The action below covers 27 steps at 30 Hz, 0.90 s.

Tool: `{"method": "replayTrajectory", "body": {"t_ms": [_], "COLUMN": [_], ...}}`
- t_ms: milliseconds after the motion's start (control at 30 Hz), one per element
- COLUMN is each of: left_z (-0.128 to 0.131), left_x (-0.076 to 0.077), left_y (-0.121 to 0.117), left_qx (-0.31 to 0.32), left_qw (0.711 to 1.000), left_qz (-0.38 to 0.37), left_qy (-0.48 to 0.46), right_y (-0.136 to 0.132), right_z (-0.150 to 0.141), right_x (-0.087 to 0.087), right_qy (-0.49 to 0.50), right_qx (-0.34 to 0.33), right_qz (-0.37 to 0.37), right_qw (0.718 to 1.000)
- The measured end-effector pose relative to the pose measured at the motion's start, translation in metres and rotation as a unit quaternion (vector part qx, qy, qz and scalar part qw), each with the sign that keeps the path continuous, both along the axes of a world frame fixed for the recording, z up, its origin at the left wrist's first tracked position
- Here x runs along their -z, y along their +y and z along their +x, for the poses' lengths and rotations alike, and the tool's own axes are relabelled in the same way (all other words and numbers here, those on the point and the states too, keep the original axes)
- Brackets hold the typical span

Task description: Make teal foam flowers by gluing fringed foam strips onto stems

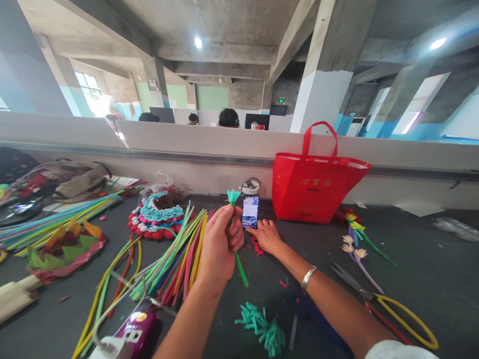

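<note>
In front of me, my left hand (221, 244) is closed around the stem of a small flower of teal chenille stems (233, 195); its green stalk (241, 269) sticks out below the fist. My right hand (267, 236) lies low with fingers spread, the thumb at the lower edge of an upright phone (250, 212) with a lit screen. Behind the phone stands a bottle with a white lid (250, 186). Small red scraps (257, 246) lie under the right hand. Nearer to me is a pile of cut teal chenille pieces (261, 326).
A bundle of coloured chenille stems (183, 259) spreads left of my hand, near a purple power socket (140, 331). Beaded wreaths (155, 214) lie behind. To the right are a red bag (312, 187), chenille flowers (354, 244) and yellow-handled scissors (402, 314). A low partition (202, 142) closes the back.
</note>
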<state>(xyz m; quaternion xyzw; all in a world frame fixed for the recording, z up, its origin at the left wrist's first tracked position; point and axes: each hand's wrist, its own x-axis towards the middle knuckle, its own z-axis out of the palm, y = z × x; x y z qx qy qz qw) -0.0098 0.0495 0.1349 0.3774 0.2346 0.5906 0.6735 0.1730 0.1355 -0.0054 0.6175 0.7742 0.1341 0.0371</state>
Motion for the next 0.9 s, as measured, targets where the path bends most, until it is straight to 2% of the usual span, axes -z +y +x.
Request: {"method": "replayTrajectory", "body": {"t_ms": [300, 633, 900], "left_z": [0.0, -0.001, -0.001], "left_x": [-0.001, -0.001, -0.002], "left_y": [0.0, 0.0, 0.0], "left_qx": [0.002, 0.0, 0.002], "left_qw": [1.0, 1.0, 1.0], "left_qz": [0.003, 0.002, 0.004], "left_qy": [0.003, 0.007, 0.001], "right_y": [0.004, 0.001, -0.009], "right_z": [0.006, 0.01, 0.007], "right_x": [-0.003, -0.017, -0.004], "right_qy": [-0.003, 0.005, 0.009], "right_qx": [0.003, 0.031, -0.007], "right_qz": [0.01, 0.05, 0.012], "right_qw": [1.0, 0.998, 1.0]}}
